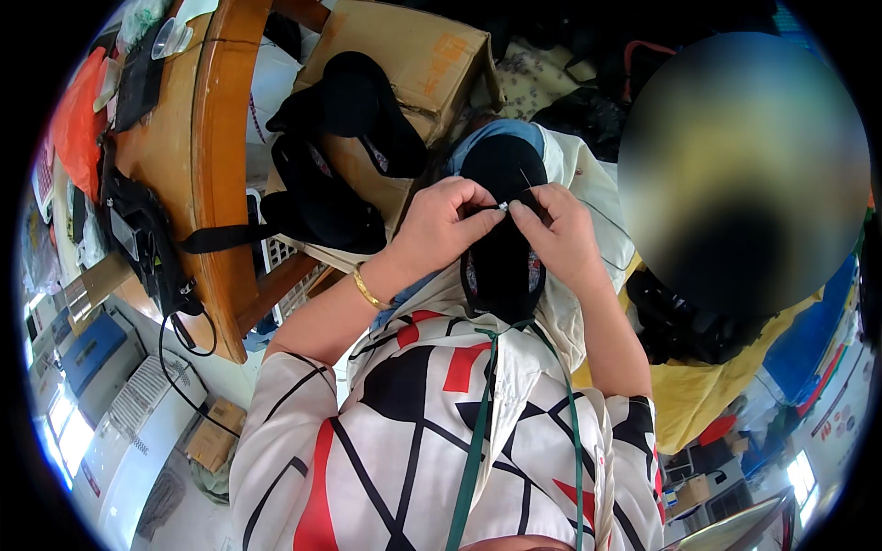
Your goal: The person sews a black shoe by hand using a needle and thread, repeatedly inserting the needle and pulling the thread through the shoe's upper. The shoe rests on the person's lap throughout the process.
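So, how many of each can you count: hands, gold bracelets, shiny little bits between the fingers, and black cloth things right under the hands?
Hands: 2 (left hand, right hand)
Gold bracelet: 1
Shiny silvery bit: 1
Black cloth thing: 1
Total: 5

Lap: off-white cloth [574, 165] spread here, just past 12 o'clock, and there's the black fabric piece [501, 165] lying right on it!
Cardboard box: up at 11, top flap [395, 46] bare, two more black pieces [349, 101] resting on its lower part.
Wooden bench: over at 10, pale top [165, 161] carrying a clear plastic cup [172, 39] and, just beside it, dark sheeting [141, 90].
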{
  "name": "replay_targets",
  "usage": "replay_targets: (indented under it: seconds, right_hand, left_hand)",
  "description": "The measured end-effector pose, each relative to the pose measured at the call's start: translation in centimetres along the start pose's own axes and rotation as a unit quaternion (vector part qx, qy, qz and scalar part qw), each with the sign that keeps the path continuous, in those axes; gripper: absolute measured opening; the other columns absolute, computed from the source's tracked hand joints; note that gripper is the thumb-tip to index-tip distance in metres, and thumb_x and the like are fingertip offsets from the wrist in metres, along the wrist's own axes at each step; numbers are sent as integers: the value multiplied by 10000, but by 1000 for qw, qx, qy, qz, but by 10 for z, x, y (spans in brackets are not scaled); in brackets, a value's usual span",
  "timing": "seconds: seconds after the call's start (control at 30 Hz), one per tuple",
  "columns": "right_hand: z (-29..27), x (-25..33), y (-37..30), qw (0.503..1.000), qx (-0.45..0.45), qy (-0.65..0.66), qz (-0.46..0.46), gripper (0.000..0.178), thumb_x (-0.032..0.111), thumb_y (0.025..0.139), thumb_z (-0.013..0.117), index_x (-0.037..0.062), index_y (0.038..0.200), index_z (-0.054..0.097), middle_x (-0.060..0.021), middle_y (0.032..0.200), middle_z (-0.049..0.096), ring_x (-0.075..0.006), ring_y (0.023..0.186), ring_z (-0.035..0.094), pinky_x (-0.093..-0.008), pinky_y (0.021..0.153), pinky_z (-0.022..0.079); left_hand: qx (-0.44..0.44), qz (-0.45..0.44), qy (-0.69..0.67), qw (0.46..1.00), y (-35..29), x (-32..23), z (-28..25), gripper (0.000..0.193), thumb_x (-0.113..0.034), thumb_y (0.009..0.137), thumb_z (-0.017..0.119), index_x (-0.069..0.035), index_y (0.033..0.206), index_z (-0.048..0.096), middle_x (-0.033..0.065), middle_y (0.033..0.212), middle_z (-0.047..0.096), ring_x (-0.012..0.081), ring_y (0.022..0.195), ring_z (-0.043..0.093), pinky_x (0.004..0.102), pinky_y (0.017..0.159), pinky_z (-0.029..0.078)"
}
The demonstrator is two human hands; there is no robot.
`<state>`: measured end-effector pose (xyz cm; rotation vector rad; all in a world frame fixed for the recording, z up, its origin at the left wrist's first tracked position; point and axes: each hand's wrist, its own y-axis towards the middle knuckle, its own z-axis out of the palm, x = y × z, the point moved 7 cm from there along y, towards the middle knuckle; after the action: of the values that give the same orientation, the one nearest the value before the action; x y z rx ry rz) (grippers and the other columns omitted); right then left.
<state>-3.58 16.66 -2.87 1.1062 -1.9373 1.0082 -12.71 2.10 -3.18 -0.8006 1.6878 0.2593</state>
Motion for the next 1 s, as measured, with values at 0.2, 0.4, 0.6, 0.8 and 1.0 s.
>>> replay_targets:
  seconds: [0.2,0.4,0.6,0.8,1.0]
  right_hand:
    - [2,16,-19,990,55,-113,-59,298,257,843,728,8,746,595,-134,754,581,-346,718,596,-430,630,482]
    - [-26,35,-29,950,-73,-274,-128,165,157,820,688,53,712,618,-120,724,587,-339,722,606,-434,622,488]
    - [-50,36,-19,963,-244,-40,-109,262,163,958,597,32,731,600,-71,717,577,-229,733,609,-384,691,519]
    - [11,16,-23,788,-68,603,-108,317,248,1079,458,39,843,495,-41,769,510,-175,754,519,-377,867,471]
    - [24,18,-80,853,-89,509,-76,287,202,1075,452,51,835,499,0,730,401,-133,674,400,-380,842,425]
  left_hand:
    - [-67,145,132,978,9,-24,-14,179,-93,791,754,-85,957,688,83,896,602,276,827,607,357,694,511]
    - [-77,271,290,915,-9,-43,7,276,-108,788,732,-71,1054,669,79,941,596,286,836,606,379,694,518]
    - [-84,204,336,916,-4,-44,15,400,-163,712,793,-80,1060,615,76,929,565,268,844,616,358,681,526]
    - [-116,220,376,892,-2,-35,16,392,-210,695,802,-83,1023,629,61,894,560,251,832,620,348,654,525]
    - [-82,236,381,890,-2,-25,21,331,-198,715,786,-100,1000,648,62,876,564,250,816,625,358,656,529]
